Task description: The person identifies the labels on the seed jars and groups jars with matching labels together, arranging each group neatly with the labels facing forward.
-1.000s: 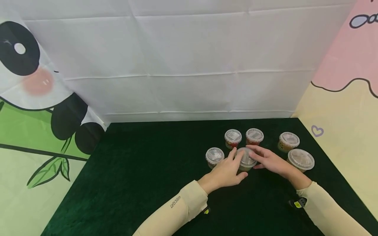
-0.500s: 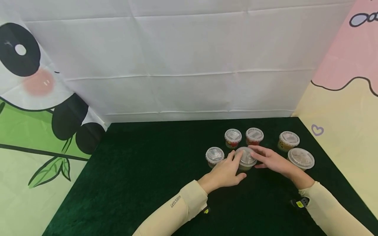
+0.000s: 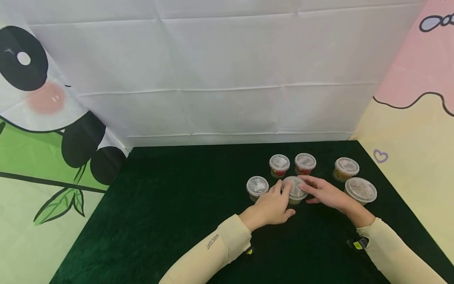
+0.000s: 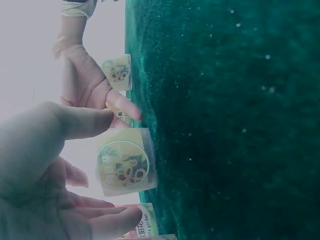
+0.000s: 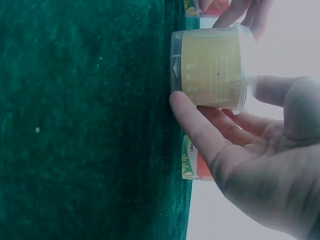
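Note:
In the head view a clear-lidded plastic tub (image 3: pixel 296 194) with pale yellowish contents stands between my hands. My left hand (image 3: pixel 270 208) reaches in from the left, fingers stretched along the tub's side and lid, thumb held apart. From the right my right hand (image 3: pixel 324 194) holds the same tub, one digit at the lid rim and others along its side. The right wrist view shows a low fingertip (image 5: pixel 181 100) at the tub's lower part. A round flower label (image 4: pixel 123 165) faces the left wrist view.
Behind the held tub stand two small tubs with red contents, a left one (image 3: pixel 279 165) and a right one (image 3: pixel 305 163). Another tub (image 3: pixel 257 187) is beside my left hand. Further right are a yellowish tub (image 3: pixel 345 169) and a wider-lidded tub (image 3: pixel 361 190). Dark green cloth (image 3: pixel 177 205) covers the table.
Almost nothing differs. My left thumb and fingers have shifted very slightly, and both hands stay at the same tub.

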{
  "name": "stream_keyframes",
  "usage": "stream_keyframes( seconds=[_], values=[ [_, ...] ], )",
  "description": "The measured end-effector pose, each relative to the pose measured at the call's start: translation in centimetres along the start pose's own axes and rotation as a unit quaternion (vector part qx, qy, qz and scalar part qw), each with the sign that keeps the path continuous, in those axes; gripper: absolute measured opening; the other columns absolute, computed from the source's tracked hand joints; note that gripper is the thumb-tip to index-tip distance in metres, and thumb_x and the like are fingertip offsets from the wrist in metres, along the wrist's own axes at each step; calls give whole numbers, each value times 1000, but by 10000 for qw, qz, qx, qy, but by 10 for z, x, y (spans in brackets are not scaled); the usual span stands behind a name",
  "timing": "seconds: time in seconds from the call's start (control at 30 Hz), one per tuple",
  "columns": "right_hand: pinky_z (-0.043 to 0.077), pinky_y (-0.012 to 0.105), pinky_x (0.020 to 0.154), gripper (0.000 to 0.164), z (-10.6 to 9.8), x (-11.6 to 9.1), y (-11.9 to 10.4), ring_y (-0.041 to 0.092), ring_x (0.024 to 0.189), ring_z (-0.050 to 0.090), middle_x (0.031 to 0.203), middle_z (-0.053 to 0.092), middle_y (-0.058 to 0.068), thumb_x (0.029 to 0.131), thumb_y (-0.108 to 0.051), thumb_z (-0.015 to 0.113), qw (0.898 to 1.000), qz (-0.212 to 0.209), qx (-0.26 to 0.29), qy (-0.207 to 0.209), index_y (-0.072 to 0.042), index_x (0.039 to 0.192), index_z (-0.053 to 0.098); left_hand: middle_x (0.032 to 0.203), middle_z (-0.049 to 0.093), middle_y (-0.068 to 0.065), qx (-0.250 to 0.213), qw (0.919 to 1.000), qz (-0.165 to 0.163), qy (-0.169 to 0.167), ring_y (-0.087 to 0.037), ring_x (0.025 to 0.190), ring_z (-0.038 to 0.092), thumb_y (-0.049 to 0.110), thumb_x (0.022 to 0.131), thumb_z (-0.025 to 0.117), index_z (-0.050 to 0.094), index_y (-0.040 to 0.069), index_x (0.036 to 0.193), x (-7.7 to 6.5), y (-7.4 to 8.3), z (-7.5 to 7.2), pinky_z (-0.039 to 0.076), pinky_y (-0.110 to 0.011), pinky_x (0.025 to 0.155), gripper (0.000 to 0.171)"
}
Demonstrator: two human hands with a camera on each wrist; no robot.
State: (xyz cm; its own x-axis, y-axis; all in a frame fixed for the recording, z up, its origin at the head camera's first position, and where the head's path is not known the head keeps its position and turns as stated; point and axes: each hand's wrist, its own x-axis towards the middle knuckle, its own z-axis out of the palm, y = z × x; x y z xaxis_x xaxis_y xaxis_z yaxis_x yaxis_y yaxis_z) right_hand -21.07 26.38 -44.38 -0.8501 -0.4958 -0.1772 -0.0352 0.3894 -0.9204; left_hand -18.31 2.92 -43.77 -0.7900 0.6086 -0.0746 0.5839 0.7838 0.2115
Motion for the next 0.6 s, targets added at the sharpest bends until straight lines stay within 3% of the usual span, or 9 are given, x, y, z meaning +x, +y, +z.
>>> stream_keyframes(
  seconds=[0.17, 0.6],
  values=[
    [56, 46, 91, 64, 2, 0, -1, 50, 134, 43, 151, 33, 32, 110, -33, 46, 9997, 215, 93, 65, 4, 157, 24, 161, 32, -17, 132, 9998, -98, 56, -26, 140, 45, 48, 101, 57, 22, 10, 160, 0, 3, 1, 48, -39, 104, 78],
    [56, 47, 92, 61, 0, 0, 0, 51, 138, 38, 149, 37, 29, 109, -35, 48, 9987, 415, 302, 78, 4, 153, 29, 159, 34, -21, 346, 9983, 118, 459, -25, 137, 49, 41, 106, 51, 23, 7, 160, 2, -2, 12, 55, -36, 93, 70]
  ],
)
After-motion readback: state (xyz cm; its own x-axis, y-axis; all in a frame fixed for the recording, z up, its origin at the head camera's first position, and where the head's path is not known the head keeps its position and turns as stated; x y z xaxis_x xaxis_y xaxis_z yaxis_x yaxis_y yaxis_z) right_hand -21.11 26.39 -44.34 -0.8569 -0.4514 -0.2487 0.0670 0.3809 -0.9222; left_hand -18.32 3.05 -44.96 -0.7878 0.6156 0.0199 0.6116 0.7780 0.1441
